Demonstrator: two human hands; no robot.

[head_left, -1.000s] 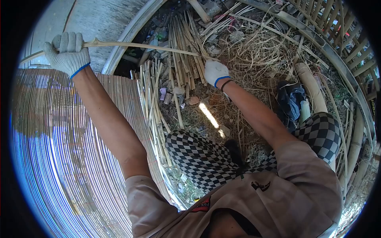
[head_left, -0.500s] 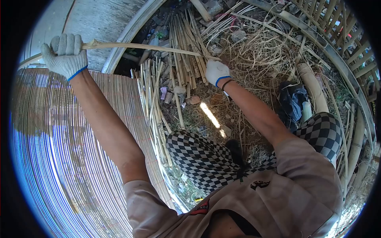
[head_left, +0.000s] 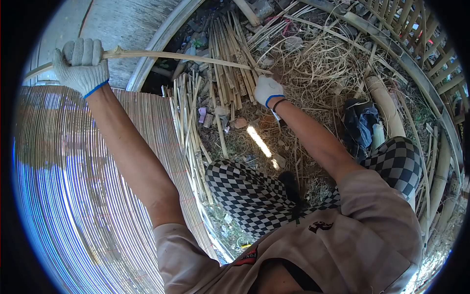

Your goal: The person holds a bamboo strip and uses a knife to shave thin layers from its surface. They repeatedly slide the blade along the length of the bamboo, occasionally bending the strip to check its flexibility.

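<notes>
A long, slightly bowed bamboo strip (head_left: 171,55) runs from the left edge of the view to the middle. My left hand (head_left: 81,67), in a pale knit glove with a blue cuff, is wrapped round it beside a raised node. At the strip's other end is my right hand (head_left: 268,89), gloved the same way and bent down, with its fingers mostly hidden. It is closed at that end, with the tip showing just above the glove. A pile of split bamboo pieces (head_left: 227,63) lies on the ground beside my right hand.
A slatted bamboo blind (head_left: 122,142) covers the left side. Tangled shavings (head_left: 323,63) lie at the upper right of my right hand. Beyond my right forearm are a black plastic bag (head_left: 362,122) and a thick bamboo pole (head_left: 384,105). Lattice (head_left: 443,68) stands far right.
The bamboo strip and my left hand have shifted very slightly, the strip's left part a little upward. Both hands keep their places on it.
</notes>
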